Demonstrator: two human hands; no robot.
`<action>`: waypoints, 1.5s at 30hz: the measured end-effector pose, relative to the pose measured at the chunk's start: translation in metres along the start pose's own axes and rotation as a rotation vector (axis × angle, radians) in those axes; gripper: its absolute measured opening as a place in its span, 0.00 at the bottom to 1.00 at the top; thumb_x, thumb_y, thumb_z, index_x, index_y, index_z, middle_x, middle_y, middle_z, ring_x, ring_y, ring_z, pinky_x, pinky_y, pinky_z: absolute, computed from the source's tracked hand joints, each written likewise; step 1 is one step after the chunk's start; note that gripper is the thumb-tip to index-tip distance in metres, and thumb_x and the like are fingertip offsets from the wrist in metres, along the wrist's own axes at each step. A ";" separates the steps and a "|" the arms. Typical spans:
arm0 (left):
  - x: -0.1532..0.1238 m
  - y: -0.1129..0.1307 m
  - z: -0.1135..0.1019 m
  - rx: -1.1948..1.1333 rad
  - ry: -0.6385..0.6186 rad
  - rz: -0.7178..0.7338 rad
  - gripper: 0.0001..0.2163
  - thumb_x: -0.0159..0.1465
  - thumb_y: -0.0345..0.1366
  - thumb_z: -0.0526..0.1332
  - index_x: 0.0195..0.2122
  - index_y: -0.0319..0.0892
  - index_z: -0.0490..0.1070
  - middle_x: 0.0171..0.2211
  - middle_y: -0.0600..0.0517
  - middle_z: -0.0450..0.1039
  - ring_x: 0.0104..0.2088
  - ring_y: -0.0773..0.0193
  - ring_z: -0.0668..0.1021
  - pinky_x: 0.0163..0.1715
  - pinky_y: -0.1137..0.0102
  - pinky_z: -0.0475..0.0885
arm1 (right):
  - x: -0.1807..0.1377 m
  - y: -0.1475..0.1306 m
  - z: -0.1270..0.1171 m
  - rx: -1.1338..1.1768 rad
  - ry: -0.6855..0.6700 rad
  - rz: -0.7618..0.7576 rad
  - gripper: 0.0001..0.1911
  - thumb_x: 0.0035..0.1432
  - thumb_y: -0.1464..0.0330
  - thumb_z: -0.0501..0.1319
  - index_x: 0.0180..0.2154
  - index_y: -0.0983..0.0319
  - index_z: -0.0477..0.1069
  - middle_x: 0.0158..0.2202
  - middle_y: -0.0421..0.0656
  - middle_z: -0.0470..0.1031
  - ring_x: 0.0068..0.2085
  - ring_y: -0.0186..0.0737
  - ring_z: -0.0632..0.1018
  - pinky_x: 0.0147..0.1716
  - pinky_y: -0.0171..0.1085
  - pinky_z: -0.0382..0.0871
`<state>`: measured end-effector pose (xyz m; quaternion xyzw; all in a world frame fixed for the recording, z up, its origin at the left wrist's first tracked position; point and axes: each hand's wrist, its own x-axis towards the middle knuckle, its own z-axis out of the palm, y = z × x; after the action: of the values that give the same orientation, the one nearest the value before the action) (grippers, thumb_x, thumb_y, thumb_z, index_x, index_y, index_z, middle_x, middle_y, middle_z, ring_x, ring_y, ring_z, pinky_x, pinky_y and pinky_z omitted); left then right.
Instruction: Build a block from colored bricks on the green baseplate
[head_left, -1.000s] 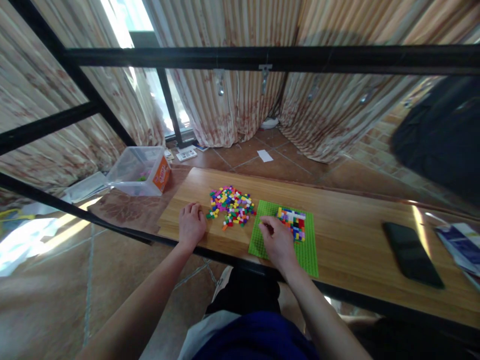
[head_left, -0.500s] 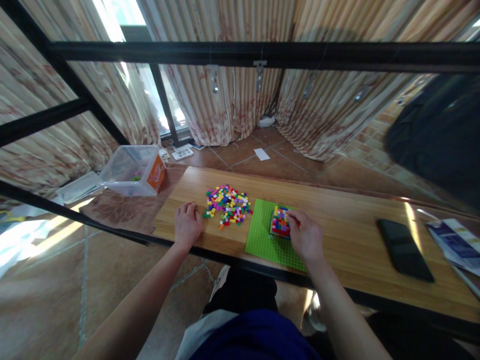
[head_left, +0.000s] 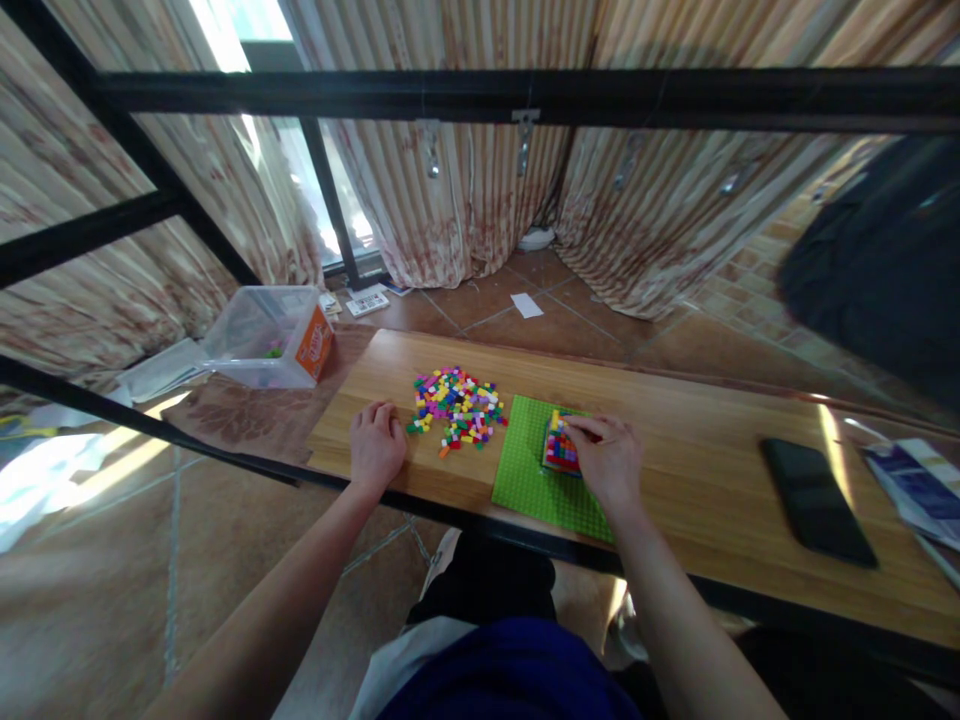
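Observation:
On the green studded baseplate (head_left: 525, 470) sits a small block of toy bricks (head_left: 559, 448) in yellow, red, blue and other colours. My right hand (head_left: 611, 460) is over its right side, thumb and fingers pinched together at its top. Whatever lies between those fingertips is hidden. My left hand (head_left: 376, 447) rests on the table near the front edge, its fingers curled and nothing visible in them. Just right of it spreads a loose pile of small coloured bricks (head_left: 457, 408).
The wooden table (head_left: 697, 470) has a dark front rail. A black phone (head_left: 817, 500) and printed papers (head_left: 919, 490) lie at the right. A clear plastic box (head_left: 259, 340) with an orange label stands left beyond the table. A black metal bar (head_left: 465, 97) crosses ahead.
My right hand has shifted slightly up and over the brick block, covering more of its top. My left hand stays put. The view has tilted slightly.

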<state>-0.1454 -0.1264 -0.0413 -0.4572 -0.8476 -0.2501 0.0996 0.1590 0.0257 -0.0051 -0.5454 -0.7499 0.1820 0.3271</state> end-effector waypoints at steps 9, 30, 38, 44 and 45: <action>0.000 0.000 0.000 -0.006 -0.001 -0.007 0.14 0.64 0.32 0.52 0.46 0.37 0.73 0.49 0.38 0.73 0.52 0.47 0.73 0.56 0.54 0.66 | -0.005 -0.015 -0.005 -0.155 0.024 -0.051 0.16 0.62 0.63 0.55 0.34 0.58 0.82 0.37 0.47 0.82 0.41 0.48 0.71 0.46 0.46 0.55; 0.000 -0.001 0.001 0.005 0.017 0.009 0.14 0.64 0.33 0.52 0.46 0.37 0.73 0.49 0.39 0.74 0.51 0.46 0.73 0.55 0.54 0.67 | -0.004 -0.016 -0.006 -0.309 -0.060 -0.106 0.17 0.65 0.66 0.53 0.37 0.60 0.80 0.38 0.49 0.82 0.41 0.48 0.71 0.45 0.45 0.53; 0.000 -0.001 0.002 0.003 0.021 0.007 0.14 0.64 0.33 0.52 0.46 0.37 0.73 0.49 0.39 0.74 0.52 0.46 0.73 0.56 0.54 0.67 | -0.003 -0.020 -0.007 -0.295 -0.077 -0.096 0.15 0.63 0.66 0.54 0.39 0.60 0.81 0.38 0.48 0.82 0.41 0.48 0.71 0.45 0.44 0.54; 0.000 0.000 0.001 -0.007 0.007 -0.008 0.14 0.64 0.33 0.52 0.47 0.37 0.73 0.49 0.39 0.73 0.52 0.47 0.73 0.56 0.54 0.66 | -0.004 -0.015 -0.010 -0.259 -0.032 -0.096 0.16 0.63 0.65 0.53 0.38 0.60 0.80 0.35 0.49 0.81 0.40 0.48 0.72 0.44 0.44 0.56; 0.000 0.000 0.001 -0.008 0.007 -0.006 0.14 0.64 0.33 0.52 0.47 0.37 0.73 0.49 0.39 0.73 0.52 0.47 0.73 0.56 0.54 0.66 | -0.003 -0.014 -0.011 -0.243 -0.016 -0.091 0.16 0.63 0.64 0.53 0.38 0.60 0.80 0.35 0.49 0.81 0.40 0.48 0.72 0.44 0.44 0.56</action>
<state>-0.1453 -0.1260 -0.0422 -0.4542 -0.8477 -0.2554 0.0999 0.1578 0.0171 0.0107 -0.5448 -0.7931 0.0791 0.2607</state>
